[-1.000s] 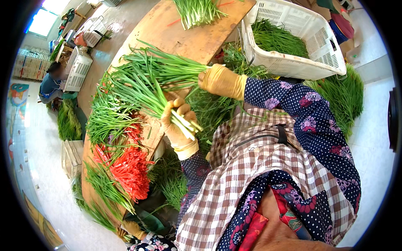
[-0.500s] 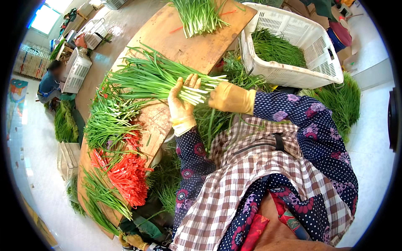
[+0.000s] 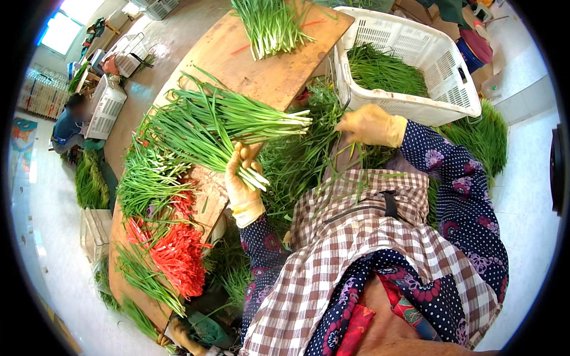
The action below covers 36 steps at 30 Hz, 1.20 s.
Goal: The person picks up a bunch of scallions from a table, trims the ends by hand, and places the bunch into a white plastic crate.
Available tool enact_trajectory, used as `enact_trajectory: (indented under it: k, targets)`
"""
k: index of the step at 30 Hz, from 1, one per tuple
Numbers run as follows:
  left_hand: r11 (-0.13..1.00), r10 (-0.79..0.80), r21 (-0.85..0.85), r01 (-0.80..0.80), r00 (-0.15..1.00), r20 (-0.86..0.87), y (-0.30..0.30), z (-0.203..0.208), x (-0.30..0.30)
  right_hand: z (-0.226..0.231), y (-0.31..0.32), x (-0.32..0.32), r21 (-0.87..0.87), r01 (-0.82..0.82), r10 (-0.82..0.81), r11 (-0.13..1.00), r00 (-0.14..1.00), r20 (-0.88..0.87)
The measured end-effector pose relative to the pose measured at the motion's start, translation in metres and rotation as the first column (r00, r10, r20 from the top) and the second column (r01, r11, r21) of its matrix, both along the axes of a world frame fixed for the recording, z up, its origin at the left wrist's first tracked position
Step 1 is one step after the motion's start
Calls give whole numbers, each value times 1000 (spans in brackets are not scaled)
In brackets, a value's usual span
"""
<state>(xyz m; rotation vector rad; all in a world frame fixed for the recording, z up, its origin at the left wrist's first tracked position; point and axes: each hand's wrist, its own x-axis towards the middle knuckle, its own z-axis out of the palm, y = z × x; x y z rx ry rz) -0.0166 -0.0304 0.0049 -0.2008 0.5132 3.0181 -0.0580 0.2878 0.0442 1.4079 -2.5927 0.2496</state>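
Note:
My left hand (image 3: 240,184), in a yellowish glove, is closed round the pale stem ends of a small bunch of garlic chives (image 3: 249,177). Behind it, a larger bunch of garlic chives (image 3: 276,122) lies over the wooden table's edge, white ends to the right. My right hand (image 3: 371,126), gloved too, is apart from both bunches, beside the white crate. Its fingers are curled together; whether they hold anything is hidden. Loose green blades hang just below it, above my checked apron (image 3: 350,207).
Red ties (image 3: 178,255) and more chives (image 3: 151,184) lie on the table (image 3: 237,65). A white crate (image 3: 409,98) holds chives at the right. Loose greens (image 3: 297,154) pile below the table edge. Another person's gloved hand (image 3: 184,338) grips chives at lower left; a person (image 3: 71,121) sits farther off.
My right hand has moved right, away from the stem ends. My left hand has come down and nearer with a small bunch, now separate from the larger one.

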Motion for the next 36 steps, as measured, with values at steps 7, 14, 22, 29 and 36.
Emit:
enact_trajectory:
  k: [7, 14, 22, 29, 36]
  targets:
    - [998, -54, -4, 55, 993, 105, 22, -8, 3, 24, -92, -20, -45, 236, -240, 971, 944, -224]
    - [990, -13, -130, 45, 971, 240, 52, 4, -4, 17, -109, 12, -97, 108, -141, 989, 872, -469]
    - [973, 76, -230, -25, 973, 217, 61, 14, -10, 0, -123, 31, -84, -23, -24, 996, 854, -520]
    - [948, 210, -298, -114, 925, 316, 58, 12, -5, -8, -74, 51, -109, 11, -32, 994, 982, -186]
    - [964, 163, -255, -74, 922, 351, 57, 16, -2, 18, -104, 14, -480, 183, -95, 858, 975, 201]
